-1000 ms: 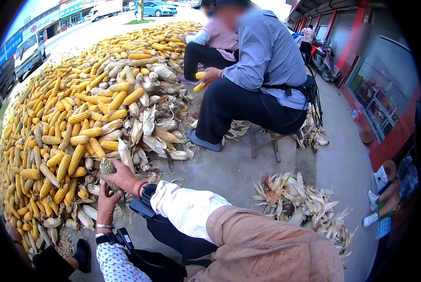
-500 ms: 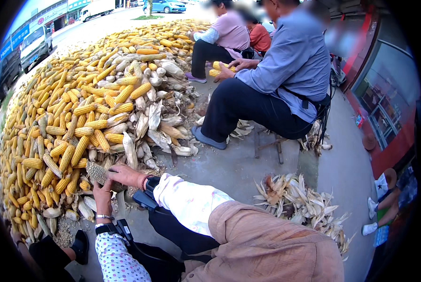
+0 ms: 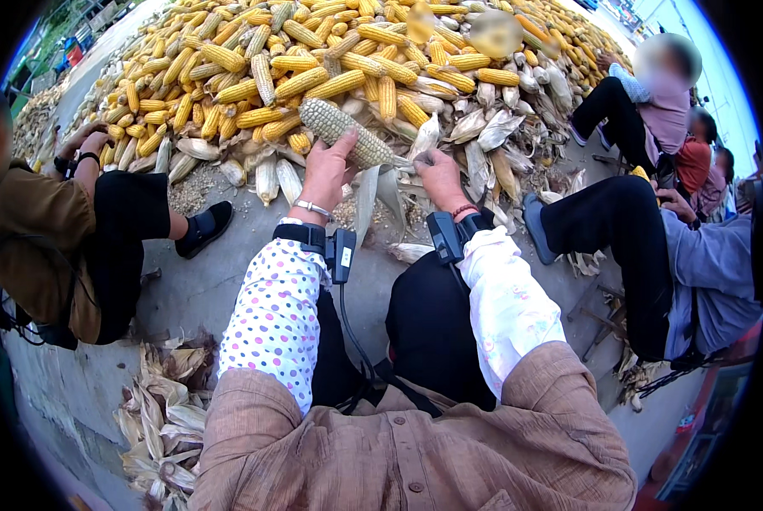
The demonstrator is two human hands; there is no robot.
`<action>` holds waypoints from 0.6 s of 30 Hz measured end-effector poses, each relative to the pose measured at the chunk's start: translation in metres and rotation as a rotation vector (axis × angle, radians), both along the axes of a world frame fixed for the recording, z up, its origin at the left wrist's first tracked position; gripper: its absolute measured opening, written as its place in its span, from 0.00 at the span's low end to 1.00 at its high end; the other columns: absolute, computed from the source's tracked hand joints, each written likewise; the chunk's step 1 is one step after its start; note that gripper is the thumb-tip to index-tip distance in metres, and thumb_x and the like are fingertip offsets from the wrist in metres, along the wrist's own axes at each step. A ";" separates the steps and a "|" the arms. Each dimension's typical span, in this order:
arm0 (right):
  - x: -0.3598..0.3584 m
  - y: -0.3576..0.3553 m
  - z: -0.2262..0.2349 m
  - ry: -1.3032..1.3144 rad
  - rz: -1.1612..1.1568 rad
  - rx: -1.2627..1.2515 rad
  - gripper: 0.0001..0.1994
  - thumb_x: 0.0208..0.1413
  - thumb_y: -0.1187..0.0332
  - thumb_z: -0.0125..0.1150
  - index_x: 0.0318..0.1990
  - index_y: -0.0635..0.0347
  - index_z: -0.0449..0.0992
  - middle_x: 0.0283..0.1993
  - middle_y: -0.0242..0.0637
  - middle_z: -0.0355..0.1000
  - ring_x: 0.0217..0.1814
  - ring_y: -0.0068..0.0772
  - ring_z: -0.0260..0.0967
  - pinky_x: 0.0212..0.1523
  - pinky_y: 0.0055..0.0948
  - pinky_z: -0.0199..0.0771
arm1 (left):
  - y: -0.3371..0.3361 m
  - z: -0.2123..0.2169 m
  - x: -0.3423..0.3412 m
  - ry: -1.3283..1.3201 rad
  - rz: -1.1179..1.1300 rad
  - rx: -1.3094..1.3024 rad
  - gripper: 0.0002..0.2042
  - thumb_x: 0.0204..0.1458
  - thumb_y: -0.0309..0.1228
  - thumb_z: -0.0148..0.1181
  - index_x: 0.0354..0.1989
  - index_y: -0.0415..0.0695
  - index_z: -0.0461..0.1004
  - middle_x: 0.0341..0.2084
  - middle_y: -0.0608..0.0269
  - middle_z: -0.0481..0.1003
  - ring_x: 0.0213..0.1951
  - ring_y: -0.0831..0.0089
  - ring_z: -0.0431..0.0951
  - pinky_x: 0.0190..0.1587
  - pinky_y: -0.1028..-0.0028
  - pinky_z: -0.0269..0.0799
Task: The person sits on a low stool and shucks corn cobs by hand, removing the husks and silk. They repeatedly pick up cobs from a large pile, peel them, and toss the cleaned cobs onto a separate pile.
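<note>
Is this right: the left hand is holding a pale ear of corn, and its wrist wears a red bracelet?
Not quite. In the head view, the left hand holds the pale ear of corn, but its wrist wears a silver-coloured band; the red bracelet is on the right hand's wrist.

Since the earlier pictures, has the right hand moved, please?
Yes: the right hand has moved rightward, toward the pale husk-wrapped ear on the corn heap.
</note>
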State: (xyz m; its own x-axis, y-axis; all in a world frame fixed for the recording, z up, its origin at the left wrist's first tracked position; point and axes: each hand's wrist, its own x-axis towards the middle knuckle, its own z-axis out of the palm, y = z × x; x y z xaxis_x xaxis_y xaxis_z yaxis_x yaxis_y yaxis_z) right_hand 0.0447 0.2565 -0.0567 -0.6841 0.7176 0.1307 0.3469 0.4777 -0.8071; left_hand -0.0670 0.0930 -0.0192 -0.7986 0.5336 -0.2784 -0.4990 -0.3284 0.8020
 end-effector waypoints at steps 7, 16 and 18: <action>-0.015 -0.014 0.026 0.182 0.142 0.534 0.20 0.45 0.59 0.61 0.46 0.57 0.71 0.52 0.44 0.67 0.58 0.50 0.58 0.55 0.42 0.58 | 0.010 -0.012 0.000 0.217 0.060 -0.053 0.17 0.49 0.34 0.63 0.45 0.46 0.66 0.40 0.66 0.73 0.41 0.71 0.74 0.44 0.64 0.70; -0.025 -0.021 0.021 0.059 0.357 0.141 0.31 0.35 0.64 0.69 0.51 0.57 0.66 0.45 0.46 0.71 0.48 0.47 0.68 0.50 0.37 0.66 | 0.014 0.006 0.016 0.248 -0.011 0.098 0.18 0.45 0.25 0.65 0.44 0.36 0.69 0.37 0.60 0.75 0.36 0.73 0.76 0.39 0.75 0.73; -0.023 -0.012 0.015 0.032 0.362 -0.055 0.28 0.36 0.68 0.68 0.49 0.59 0.68 0.42 0.45 0.72 0.45 0.42 0.70 0.48 0.33 0.67 | 0.012 0.010 0.013 0.224 0.006 0.110 0.18 0.46 0.26 0.65 0.44 0.37 0.68 0.37 0.60 0.75 0.36 0.72 0.76 0.39 0.74 0.74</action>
